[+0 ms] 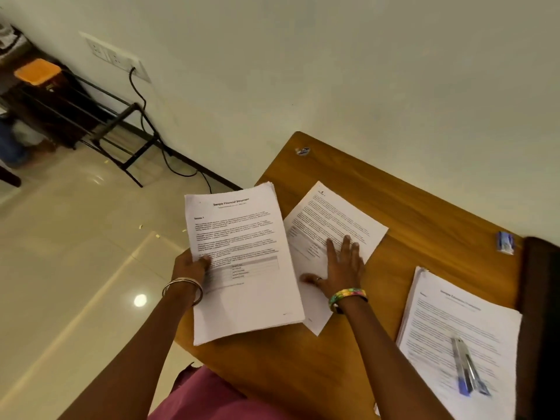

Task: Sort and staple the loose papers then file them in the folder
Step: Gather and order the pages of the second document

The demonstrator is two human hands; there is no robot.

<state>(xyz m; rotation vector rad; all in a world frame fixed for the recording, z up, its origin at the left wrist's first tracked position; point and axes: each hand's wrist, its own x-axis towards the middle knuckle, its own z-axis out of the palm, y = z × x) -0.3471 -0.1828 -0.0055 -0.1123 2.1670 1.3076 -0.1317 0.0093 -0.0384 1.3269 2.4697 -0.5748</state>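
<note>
The person stands at a wooden desk with papers spread across it. The left hand holds a thick stack of printed sheets by its left edge, thumb pinched on top and the fingers hidden beneath; the stack juts out past the desk's left edge, and I can make out a bold heading and a small table on its top page. Just to the right of that hand, the right hand lies flat with fingers spread, palm pressed on a single printed sheet that rests on the desk, partly tucked under the held stack. A bangle sits on the left wrist and a bright beaded band on the right.

Further right of the pressing hand, near the desk's edge, lies a second pile of papers with a stapler resting on it, blurred. Beyond that pile, well apart from both hands, a small blue-and-white box sits on the wood.
</note>
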